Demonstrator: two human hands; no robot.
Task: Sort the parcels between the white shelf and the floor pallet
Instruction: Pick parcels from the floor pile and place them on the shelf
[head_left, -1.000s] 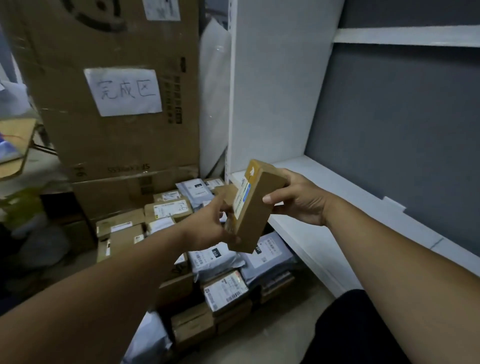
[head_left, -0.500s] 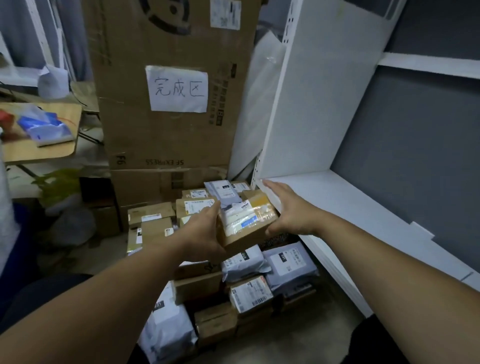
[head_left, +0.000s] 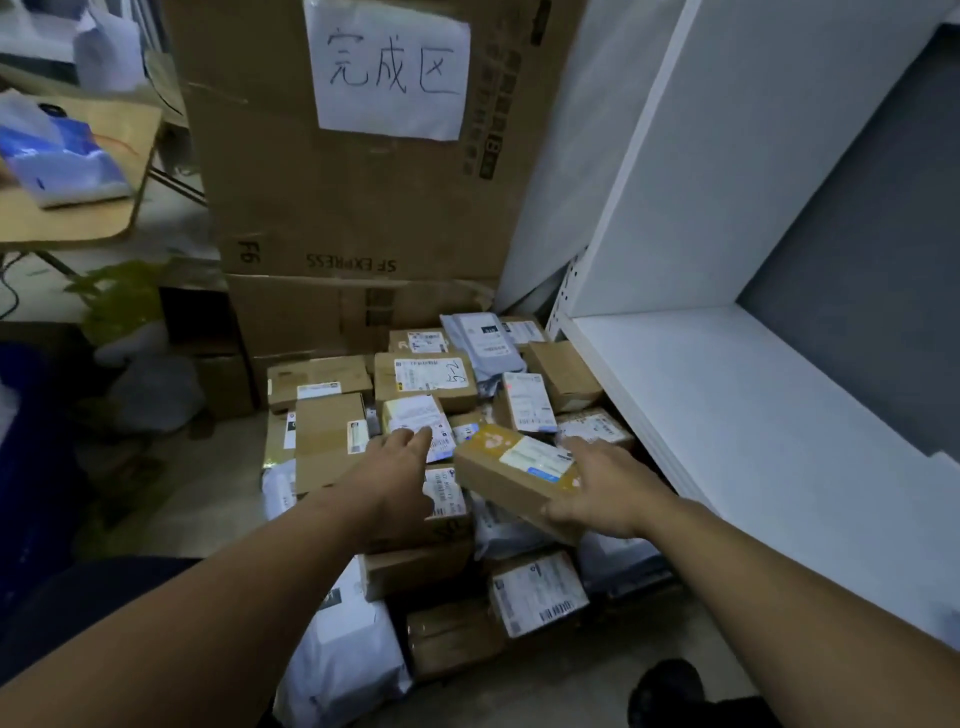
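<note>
While hanging low over the parcel heap (head_left: 425, 380), grasped at its near right end by right grip (head_left: 605, 486): small brown box (head_left: 511, 470).
Head view: runs lengthwise from that grip away and leftward, label up. Left grip (head_left: 395, 478) released, fingers straight, just beside the far-left end. Off to the right, nearer right grip: white shelf (head_left: 727, 415).

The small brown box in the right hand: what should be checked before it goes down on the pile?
1. Grip of the right hand on the small brown box: ok, fingers curl round its near end.
2. A free left hand: ok, fingers straight over the pile of parcels.
3. The box's label facing up: ok.
4. Flat landing spot: cannot tell, parcels lie crowded and uneven.
5. Box apart from the white shelf: ok.
</note>
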